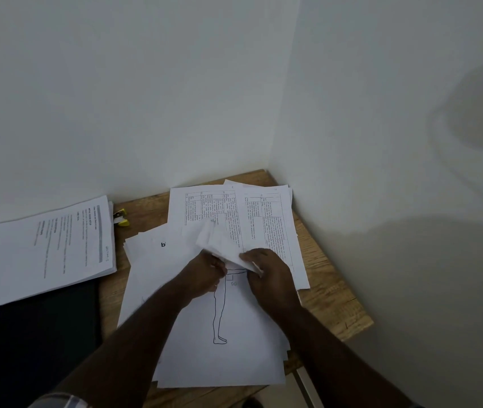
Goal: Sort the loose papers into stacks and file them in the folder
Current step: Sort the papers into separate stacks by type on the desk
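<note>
Left hand and right hand close together over the desk, both pinching the near edge of a small bent sheet raised off the pile. Below them: loose papers, top one a leg outline drawing; table-printed pages behind, toward the corner. Separate stack at left, lying on a dark folder; yellow stapler just beside it on the wooden desk.

I see both forearms reaching forward from the bottom edge, bare, converging toward the middle. My left hand has its fingers curled inward, pinching at a crumpled white sheet. My right hand sits just beside it, knuckles up, fingers curled over the same sheet's lower edge.
</note>
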